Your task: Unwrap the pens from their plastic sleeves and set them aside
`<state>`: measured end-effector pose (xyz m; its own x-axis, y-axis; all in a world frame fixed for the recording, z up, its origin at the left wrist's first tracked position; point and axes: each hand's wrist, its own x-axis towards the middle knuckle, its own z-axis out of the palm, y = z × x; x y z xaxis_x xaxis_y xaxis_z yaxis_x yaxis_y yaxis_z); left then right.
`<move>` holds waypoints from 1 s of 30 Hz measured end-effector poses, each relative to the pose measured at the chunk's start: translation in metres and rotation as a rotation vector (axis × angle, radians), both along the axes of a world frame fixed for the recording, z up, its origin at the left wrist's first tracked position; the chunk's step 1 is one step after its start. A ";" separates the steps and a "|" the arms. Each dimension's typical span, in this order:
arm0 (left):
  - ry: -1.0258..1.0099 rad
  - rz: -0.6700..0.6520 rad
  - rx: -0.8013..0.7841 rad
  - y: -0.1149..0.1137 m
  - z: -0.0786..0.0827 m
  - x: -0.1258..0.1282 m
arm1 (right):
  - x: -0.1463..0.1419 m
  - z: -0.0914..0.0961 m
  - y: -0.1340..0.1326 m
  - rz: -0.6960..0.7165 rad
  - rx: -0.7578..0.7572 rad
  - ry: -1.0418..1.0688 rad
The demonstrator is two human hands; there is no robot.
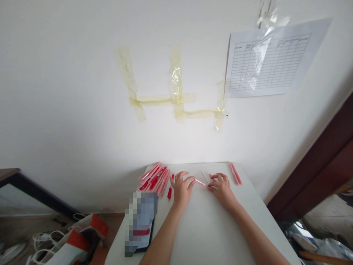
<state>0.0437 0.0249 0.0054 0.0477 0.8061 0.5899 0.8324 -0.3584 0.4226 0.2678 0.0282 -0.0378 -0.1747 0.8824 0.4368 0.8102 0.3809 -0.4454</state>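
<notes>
Between my hands is a slim pink pen (200, 182), slanting down to the right just above the white table. My left hand (182, 186) pinches its left end with thumb and forefinger, the other fingers loosely raised. At its right end, the thumb and fingertips of my right hand (221, 188) are closed on the tip. Just beyond the pen lies a thin white stick, perhaps a refill (204, 177). A short pink piece (212, 177) sits partly hidden behind my right fingers.
A pile of pink and red pens (157, 178) lies at the table's back left, with a red pen (169, 193) beside it. Several pink pens (235, 173) lie back right. A phone (143, 241), partly pixelated, rests at the left edge. The wall (82, 110) borders the table's far side.
</notes>
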 end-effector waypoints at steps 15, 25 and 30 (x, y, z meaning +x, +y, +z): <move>-0.014 0.033 -0.025 0.002 0.000 -0.001 | 0.000 0.004 -0.001 -0.002 0.024 0.015; -0.026 0.037 -0.047 0.004 -0.003 -0.002 | 0.000 0.004 -0.002 -0.006 0.053 0.040; -0.050 0.067 -0.058 0.005 -0.002 -0.004 | 0.001 0.007 -0.004 -0.019 0.064 0.054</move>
